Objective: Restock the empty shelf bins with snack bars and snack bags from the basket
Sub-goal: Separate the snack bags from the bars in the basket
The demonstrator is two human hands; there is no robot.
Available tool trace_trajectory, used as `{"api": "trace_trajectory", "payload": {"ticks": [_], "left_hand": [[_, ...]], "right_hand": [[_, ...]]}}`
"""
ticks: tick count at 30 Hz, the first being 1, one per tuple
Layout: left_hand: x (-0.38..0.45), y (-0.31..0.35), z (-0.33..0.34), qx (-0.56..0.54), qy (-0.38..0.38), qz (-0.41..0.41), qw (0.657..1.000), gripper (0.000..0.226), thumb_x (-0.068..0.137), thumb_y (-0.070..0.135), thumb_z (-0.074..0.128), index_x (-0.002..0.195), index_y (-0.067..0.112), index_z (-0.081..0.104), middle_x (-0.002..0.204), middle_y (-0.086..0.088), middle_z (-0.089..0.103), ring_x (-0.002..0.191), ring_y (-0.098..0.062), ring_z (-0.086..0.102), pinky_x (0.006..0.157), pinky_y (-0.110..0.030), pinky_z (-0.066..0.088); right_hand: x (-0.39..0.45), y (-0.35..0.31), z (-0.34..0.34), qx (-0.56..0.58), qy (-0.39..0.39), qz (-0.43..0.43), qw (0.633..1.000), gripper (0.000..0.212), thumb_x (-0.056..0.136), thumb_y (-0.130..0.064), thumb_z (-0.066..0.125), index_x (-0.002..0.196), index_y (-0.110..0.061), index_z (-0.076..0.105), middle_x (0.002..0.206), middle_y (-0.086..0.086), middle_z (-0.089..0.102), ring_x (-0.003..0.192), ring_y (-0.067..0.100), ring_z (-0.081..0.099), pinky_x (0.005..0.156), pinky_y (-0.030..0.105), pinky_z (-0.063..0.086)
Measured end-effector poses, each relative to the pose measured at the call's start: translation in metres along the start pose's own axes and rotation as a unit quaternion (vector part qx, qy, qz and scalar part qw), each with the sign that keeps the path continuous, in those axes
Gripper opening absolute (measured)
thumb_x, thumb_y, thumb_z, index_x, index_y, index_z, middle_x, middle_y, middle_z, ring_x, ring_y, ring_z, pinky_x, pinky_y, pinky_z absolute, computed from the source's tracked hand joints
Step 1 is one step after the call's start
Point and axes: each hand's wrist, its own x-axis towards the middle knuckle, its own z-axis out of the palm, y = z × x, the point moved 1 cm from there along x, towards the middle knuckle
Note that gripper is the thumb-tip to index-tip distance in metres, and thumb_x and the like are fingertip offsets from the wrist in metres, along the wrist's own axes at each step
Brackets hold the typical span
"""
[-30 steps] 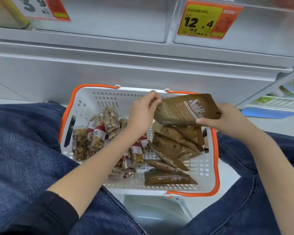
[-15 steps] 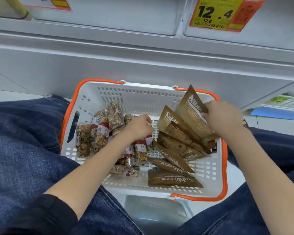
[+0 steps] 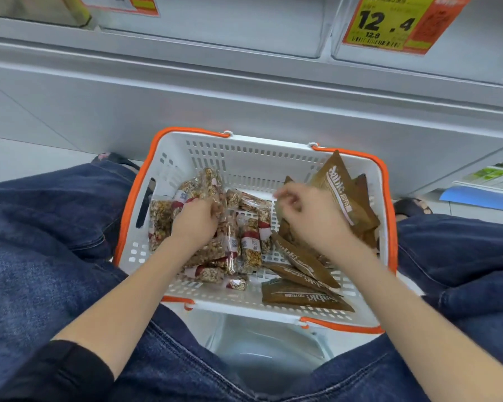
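Nearest you, your jeans (image 3: 35,271) frame the basket (image 3: 244,161) on both sides, and a clear tub (image 3: 262,352) sits just below the basket's near rim. Your left forearm comes out of a black sleeve (image 3: 55,369) and crosses that rim.

Inside the basket, one brown bag (image 3: 299,297) lies flat in the near right corner, with more bags (image 3: 302,256) fanned just behind it. Your left hand (image 3: 195,221) is down in the left half of the basket, fingers curled into the pile of bars (image 3: 247,242); it grips a clear-wrapped bar (image 3: 212,184) that sticks out past the knuckles toward the basket's far wall. Bars lie touching that hand on both sides.

Your right hand (image 3: 311,219) is over the right half of the basket, fingers loosely curled; it is blurred, and you cannot tell whether it pinches anything. An upright bag (image 3: 343,195) stands just behind it, leaning on the basket's right wall, touching or nearly touching the hand.

Beyond the basket rises the grey shelf front (image 3: 244,91), and above it the bins (image 3: 230,24), one with a yellow price tag (image 3: 389,21).
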Motion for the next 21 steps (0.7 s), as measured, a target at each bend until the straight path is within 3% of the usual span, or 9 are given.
{"api": "trace_trajectory", "payload": {"ticks": [3,6,8,11,13,16,17,19,21], "left_hand": [[-0.014,-0.028,0.000,0.020,0.056,-0.016,0.998,0.027,0.085,0.008,0.055,0.112,0.005,0.059,0.110,-0.014,0.060,0.105,-0.034,0.052,0.079,-0.042,0.048],[-0.020,-0.049,-0.002,0.005,0.095,-0.046,0.994,0.047,0.083,0.019,0.064,0.126,0.005,0.048,0.125,-0.019,0.051,0.116,-0.035,0.044,0.092,-0.041,0.039],[-0.020,-0.059,0.001,0.015,0.047,-0.039,0.998,0.069,0.082,0.030,0.068,0.138,0.007,0.037,0.139,-0.019,0.041,0.128,-0.034,0.036,0.104,-0.041,0.032],[-0.020,-0.059,0.013,0.059,-0.045,-0.002,0.997,0.076,0.085,0.027,0.063,0.148,0.011,0.023,0.152,-0.014,0.026,0.140,-0.030,0.023,0.113,-0.040,0.024],[-0.017,-0.057,0.007,0.030,0.032,-0.010,0.999,0.055,0.085,0.011,0.055,0.139,0.010,0.042,0.143,-0.013,0.042,0.132,-0.030,0.036,0.104,-0.042,0.037],[-0.012,-0.062,-0.007,-0.039,0.172,-0.068,0.982,0.040,0.081,0.001,0.050,0.121,0.003,0.054,0.122,-0.016,0.055,0.113,-0.033,0.049,0.091,-0.045,0.045],[-0.012,-0.064,-0.006,-0.044,0.164,-0.078,0.982,0.044,0.080,0.002,0.052,0.123,0.002,0.051,0.123,-0.018,0.053,0.113,-0.034,0.048,0.093,-0.046,0.043],[-0.015,-0.064,0.005,-0.053,0.110,-0.101,0.987,0.059,0.079,0.009,0.058,0.134,0.004,0.038,0.138,-0.020,0.041,0.128,-0.036,0.035,0.106,-0.048,0.033],[-0.018,-0.060,0.017,-0.044,0.076,-0.111,0.990,0.072,0.084,0.020,0.061,0.144,0.006,0.024,0.151,-0.021,0.022,0.141,-0.036,0.013,0.115,-0.046,0.014]], "right_hand": [[-0.007,-0.003,0.073,0.116,-0.151,0.074,0.979,0.053,0.092,-0.012,0.059,0.141,-0.018,0.040,0.132,0.004,0.056,0.104,0.015,0.059,0.087,0.021,0.048],[0.004,0.004,0.118,0.150,-0.170,0.096,0.969,0.090,0.084,-0.029,0.071,0.151,-0.023,0.011,0.157,0.001,0.019,0.140,0.022,0.028,0.107,0.030,0.030],[0.015,0.005,0.139,0.165,-0.193,0.067,0.965,0.109,0.076,-0.038,0.077,0.150,-0.040,-0.003,0.159,-0.004,-0.009,0.147,0.023,-0.001,0.117,0.046,0.015],[0.027,-0.003,0.158,0.043,-0.260,-0.029,0.964,0.120,0.068,-0.046,0.081,0.135,-0.064,-0.017,0.147,-0.010,-0.042,0.139,0.032,-0.030,0.109,0.068,0.008],[0.034,-0.007,0.169,-0.052,-0.278,-0.080,0.956,0.122,0.066,-0.051,0.081,0.133,-0.064,-0.020,0.138,-0.012,-0.052,0.133,0.034,-0.039,0.102,0.074,0.011],[0.049,-0.005,0.179,-0.127,-0.260,-0.101,0.952,0.120,0.067,-0.043,0.082,0.139,-0.059,-0.013,0.146,-0.013,-0.042,0.138,0.040,-0.028,0.097,0.066,0.038],[0.057,-0.003,0.176,-0.151,-0.246,-0.111,0.951,0.115,0.070,-0.032,0.081,0.142,-0.057,-0.006,0.154,-0.007,-0.030,0.142,0.044,-0.012,0.092,0.057,0.048],[0.080,0.004,0.159,-0.212,-0.186,-0.135,0.950,0.096,0.076,-0.010,0.073,0.145,-0.046,0.018,0.157,0.007,0.003,0.134,0.043,0.029,0.084,0.044,0.054],[0.103,0.015,0.136,-0.246,-0.139,-0.100,0.954,0.079,0.078,0.001,0.066,0.140,-0.036,0.035,0.151,0.012,0.020,0.124,0.039,0.041,0.086,0.044,0.053]]}}
